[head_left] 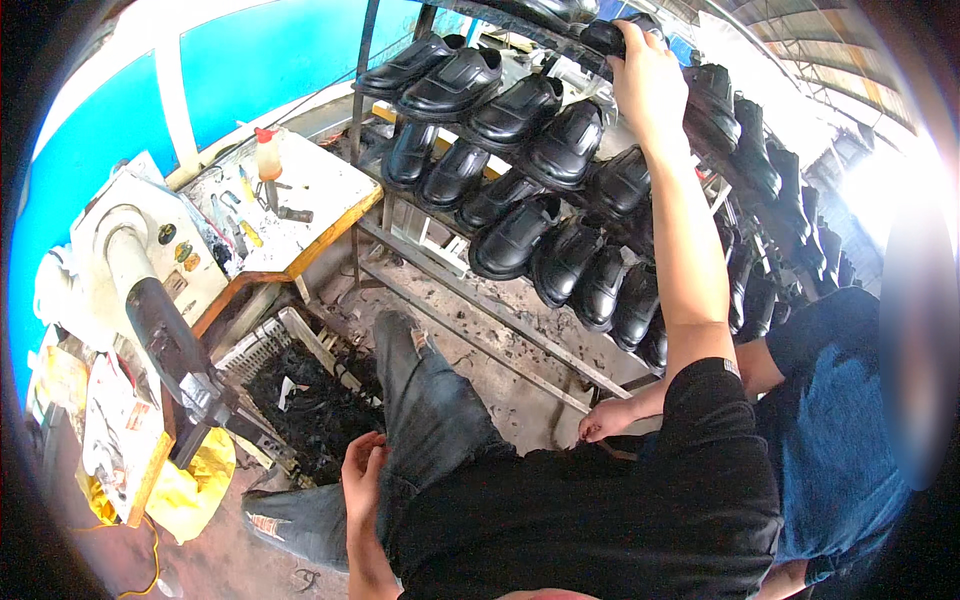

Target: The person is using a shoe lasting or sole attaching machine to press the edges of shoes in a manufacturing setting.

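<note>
My right arm stretches up to the top shelf of the shoe rack. There my right hand [648, 80] has its fingers round a black shoe [603, 38], partly hidden by the hand. Black leather shoes [452, 85] line the shelf below, toes toward me, and another row [515, 237] sits lower down. Beside my thigh hangs my left hand [364, 470], its fingers loosely curled and nothing visible in them. My jeans leg [430, 400] is next to it.
On the left stands a machine with a dark arm [165, 325] beside a worktable [335, 190] bearing a red-capped bottle [268, 155] and tools. A crate [295, 320] of black scraps sits below, near a yellow bag [200, 485]. Close on my right is a person in blue [835, 430], one hand [605, 420] low beside the rack.
</note>
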Motion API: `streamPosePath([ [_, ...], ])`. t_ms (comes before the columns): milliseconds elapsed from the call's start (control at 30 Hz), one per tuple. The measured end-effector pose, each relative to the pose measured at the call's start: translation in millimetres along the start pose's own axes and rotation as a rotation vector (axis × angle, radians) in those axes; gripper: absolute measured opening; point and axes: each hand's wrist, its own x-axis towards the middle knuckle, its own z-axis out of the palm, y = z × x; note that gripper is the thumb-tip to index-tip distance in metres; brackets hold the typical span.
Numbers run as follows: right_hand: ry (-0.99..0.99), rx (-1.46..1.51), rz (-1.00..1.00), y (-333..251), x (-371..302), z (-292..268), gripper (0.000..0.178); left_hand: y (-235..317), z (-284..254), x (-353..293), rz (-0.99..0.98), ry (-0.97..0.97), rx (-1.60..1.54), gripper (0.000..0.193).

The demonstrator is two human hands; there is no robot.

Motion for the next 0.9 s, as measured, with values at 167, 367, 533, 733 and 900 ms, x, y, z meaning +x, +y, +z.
streamPosePath([
  [167,0.067,0.194,-0.026,-19,-2,13,0.049,-11,0,-1,-0.067,-0.05,0.045,0.032],
  [367,-0.086,0.434,-0.296,-55,-88,-32,0.037,-10,6,4,-0.072,-0.058,-0.021,0.032],
  [533,0.303,-0.048,-0.035,2,-78,-101,0.049,-14,-3,-5,-0.06,-0.031,0.022,0.032],
  [733,0.057,0.016,0.129,86,-67,-88,0.056,-11,3,15,-0.053,-0.122,0.112,0.03],
  [900,0.389,0.231,-0.093,26,-107,-122,0.047,10,19,11,0.041,-0.179,0.145,0.031],
])
